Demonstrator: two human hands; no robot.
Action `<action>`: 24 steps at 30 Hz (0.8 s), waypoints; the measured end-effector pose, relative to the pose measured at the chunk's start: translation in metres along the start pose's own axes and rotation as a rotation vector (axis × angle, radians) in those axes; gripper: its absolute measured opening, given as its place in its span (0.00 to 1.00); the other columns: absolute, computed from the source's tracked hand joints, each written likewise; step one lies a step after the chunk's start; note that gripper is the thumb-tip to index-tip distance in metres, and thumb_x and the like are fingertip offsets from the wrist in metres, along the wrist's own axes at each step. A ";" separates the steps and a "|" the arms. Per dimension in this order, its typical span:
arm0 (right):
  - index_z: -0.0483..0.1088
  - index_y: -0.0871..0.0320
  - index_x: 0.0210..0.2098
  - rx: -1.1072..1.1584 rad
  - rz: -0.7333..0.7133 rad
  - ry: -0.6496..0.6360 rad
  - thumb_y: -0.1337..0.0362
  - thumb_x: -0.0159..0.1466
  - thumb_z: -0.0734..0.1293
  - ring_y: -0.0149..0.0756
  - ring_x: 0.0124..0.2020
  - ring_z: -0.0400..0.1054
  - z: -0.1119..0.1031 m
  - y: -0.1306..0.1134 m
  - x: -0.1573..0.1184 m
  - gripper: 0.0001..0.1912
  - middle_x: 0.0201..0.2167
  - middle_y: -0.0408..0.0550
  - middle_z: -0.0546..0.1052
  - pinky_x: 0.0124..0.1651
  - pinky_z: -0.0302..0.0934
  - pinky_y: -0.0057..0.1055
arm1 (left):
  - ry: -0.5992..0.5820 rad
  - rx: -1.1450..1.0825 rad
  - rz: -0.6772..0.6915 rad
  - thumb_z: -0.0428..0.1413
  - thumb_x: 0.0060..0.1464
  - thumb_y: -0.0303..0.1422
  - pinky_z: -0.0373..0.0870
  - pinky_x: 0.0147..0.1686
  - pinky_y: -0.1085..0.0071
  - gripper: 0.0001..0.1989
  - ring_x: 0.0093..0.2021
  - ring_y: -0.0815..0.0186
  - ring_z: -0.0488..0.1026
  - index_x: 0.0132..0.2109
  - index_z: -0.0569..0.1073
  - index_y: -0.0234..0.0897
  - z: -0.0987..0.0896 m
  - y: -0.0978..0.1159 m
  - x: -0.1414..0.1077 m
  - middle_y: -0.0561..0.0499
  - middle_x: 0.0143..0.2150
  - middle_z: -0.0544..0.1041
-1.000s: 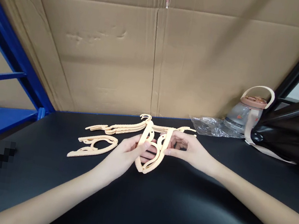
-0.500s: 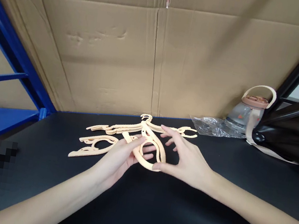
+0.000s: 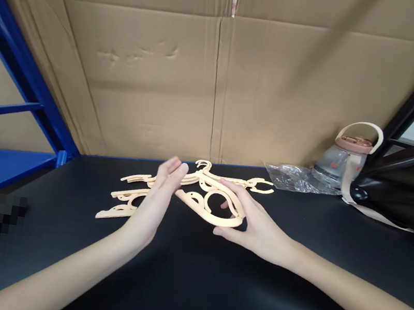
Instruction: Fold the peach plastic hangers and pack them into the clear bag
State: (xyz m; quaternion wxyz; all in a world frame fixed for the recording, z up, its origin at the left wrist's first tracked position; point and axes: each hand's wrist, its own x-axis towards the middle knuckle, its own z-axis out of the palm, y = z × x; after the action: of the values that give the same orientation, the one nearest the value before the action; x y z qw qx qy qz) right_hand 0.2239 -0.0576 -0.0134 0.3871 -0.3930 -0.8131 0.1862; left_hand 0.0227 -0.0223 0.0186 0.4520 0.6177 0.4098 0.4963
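A folded cream plastic hanger (image 3: 216, 218) is held at its right end by my right hand (image 3: 258, 226), thumb below and fingers above and behind it. My left hand (image 3: 157, 194) is raised just left of that hanger's free end, fingers extended and nothing visible in it. Behind both hands, unfolded cream hangers (image 3: 239, 181) lie stacked on the black table, hooks toward the cardboard. Another folded hanger (image 3: 115, 213) rests on the table at the left, partly hidden behind my left hand.
Cardboard (image 3: 143, 82) stands behind the black table (image 3: 170, 285). At the back right are crumpled clear plastic (image 3: 290, 178), a bottle with a strap (image 3: 333, 162) and a black bag (image 3: 403, 181). A blue metal frame (image 3: 31, 75) rises on the left.
My left hand has let go of the folded hanger and moved left and up. My right hand now holds the hanger, which has turned to lie more sideways and shifted slightly right.
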 end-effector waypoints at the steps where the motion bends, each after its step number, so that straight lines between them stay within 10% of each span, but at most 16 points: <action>1: 0.47 0.48 0.63 0.016 0.001 -0.018 0.61 0.58 0.69 0.44 0.63 0.52 -0.001 0.002 0.000 0.39 0.64 0.51 0.55 0.61 0.53 0.46 | -0.010 0.165 0.107 0.51 0.57 0.47 0.47 0.63 0.56 0.28 0.67 0.55 0.47 0.62 0.56 0.46 -0.004 0.002 0.002 0.48 0.67 0.53; 8: 0.50 0.52 0.61 0.063 -0.038 -0.178 0.60 0.56 0.71 0.41 0.61 0.55 -0.002 0.009 -0.001 0.37 0.60 0.52 0.59 0.61 0.52 0.43 | -0.562 0.783 0.437 0.64 0.42 0.44 0.49 0.61 0.56 0.44 0.65 0.49 0.52 0.65 0.54 0.50 -0.019 0.009 -0.001 0.48 0.66 0.57; 16: 0.50 0.51 0.59 0.171 -0.023 -0.335 0.58 0.56 0.71 0.38 0.53 0.62 0.001 -0.010 -0.008 0.37 0.56 0.49 0.63 0.54 0.60 0.35 | -0.624 1.031 0.293 0.66 0.36 0.42 0.63 0.34 0.67 0.30 0.38 0.53 0.72 0.51 0.73 0.47 -0.029 0.025 -0.016 0.50 0.38 0.76; 24: 0.51 0.49 0.60 0.075 0.009 -0.206 0.59 0.60 0.67 0.36 0.50 0.63 -0.007 0.002 0.002 0.32 0.58 0.49 0.61 0.49 0.64 0.36 | -0.357 0.974 0.177 0.70 0.29 0.34 0.60 0.23 0.80 0.23 0.25 0.67 0.70 0.39 0.78 0.43 -0.120 0.026 0.028 0.59 0.29 0.77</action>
State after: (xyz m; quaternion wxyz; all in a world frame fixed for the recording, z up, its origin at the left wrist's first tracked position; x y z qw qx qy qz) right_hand 0.2296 -0.0549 -0.0095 0.3149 -0.3609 -0.8392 0.2576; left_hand -0.0892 0.0162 0.0629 0.1317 0.8634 0.4557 0.1718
